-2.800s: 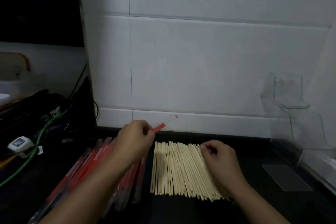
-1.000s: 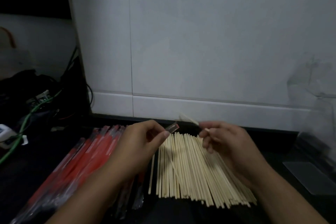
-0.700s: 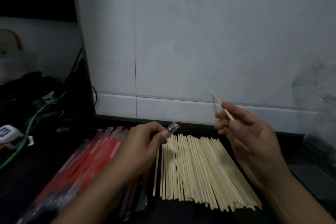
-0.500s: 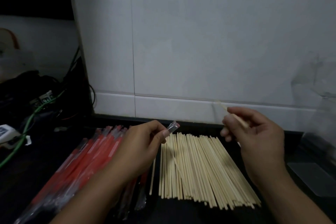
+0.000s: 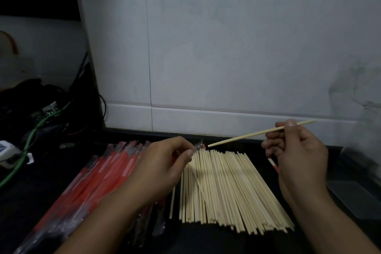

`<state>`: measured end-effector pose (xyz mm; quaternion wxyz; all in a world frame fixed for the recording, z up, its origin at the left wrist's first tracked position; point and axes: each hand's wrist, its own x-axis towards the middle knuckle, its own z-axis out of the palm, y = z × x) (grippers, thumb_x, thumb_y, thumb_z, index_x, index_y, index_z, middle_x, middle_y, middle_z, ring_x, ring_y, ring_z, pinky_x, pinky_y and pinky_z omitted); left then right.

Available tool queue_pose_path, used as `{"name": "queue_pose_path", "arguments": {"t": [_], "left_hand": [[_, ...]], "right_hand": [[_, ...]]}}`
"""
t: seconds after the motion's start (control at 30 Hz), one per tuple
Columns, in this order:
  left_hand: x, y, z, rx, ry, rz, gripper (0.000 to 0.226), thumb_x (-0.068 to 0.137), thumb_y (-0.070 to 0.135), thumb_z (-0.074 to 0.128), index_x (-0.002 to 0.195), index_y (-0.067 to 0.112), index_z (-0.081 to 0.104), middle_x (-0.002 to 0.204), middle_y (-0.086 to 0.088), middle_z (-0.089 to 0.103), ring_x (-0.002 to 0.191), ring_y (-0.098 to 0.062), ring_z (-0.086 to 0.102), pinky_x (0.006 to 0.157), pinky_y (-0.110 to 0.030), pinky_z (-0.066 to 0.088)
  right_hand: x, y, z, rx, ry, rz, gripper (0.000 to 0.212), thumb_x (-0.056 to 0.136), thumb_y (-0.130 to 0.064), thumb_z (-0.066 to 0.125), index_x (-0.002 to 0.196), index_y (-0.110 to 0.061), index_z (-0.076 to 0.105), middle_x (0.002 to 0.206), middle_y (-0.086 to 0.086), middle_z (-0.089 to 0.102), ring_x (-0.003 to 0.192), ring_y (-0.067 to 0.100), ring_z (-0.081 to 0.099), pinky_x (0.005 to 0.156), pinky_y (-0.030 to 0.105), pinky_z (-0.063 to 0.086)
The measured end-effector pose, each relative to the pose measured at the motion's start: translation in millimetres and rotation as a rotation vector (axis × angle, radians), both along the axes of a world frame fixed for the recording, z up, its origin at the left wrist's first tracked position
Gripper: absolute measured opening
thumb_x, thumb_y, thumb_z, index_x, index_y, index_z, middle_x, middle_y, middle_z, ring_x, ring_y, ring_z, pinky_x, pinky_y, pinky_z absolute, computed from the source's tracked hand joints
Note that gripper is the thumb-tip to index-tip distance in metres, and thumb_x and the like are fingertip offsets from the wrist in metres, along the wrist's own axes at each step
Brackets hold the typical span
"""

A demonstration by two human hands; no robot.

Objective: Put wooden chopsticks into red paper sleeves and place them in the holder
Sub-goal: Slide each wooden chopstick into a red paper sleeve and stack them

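1. The pile of chopsticks [image 5: 224, 189] lies between your hands on the dark counter [image 5: 206, 241], and the red sleeves [image 5: 99, 179] are stacked at its left. I judge that a careless wrist could scatter either heap.
2. Your right hand [image 5: 299, 156] pinches one chopstick [image 5: 247, 135] near its far end. The tip points at the sleeve mouth [image 5: 199, 146], just beside it. If it comes in at an angle, it may miss or tear the opening.
3. Your left hand [image 5: 162, 167] pinches that sleeve mouth between thumb and finger. Whether it is held open, I cannot tell.
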<state>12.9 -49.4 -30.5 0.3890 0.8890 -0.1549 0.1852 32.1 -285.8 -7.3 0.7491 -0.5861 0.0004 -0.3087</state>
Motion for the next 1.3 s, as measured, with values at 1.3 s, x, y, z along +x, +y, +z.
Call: {"name": "queue_pose_path", "arguments": {"t": [1.3], "left_hand": [[5, 3, -3, -0.05, -0.032, -0.006, 0.008, 0.093, 0.03, 0.063, 0.094, 0.033, 0.07, 0.084, 0.017, 0.07, 0.08, -0.004, 0.066, 0.073, -0.034, 0.055]], "right_hand": [[-23, 48, -44, -1.159, 0.12, 0.271, 0.051, 0.091, -0.04, 0.058, 0.139, -0.041, 0.041, 0.091, -0.013, 0.059, 0.077, 0.001, 0.056, 0.071, 0.022, 0.046]]}}
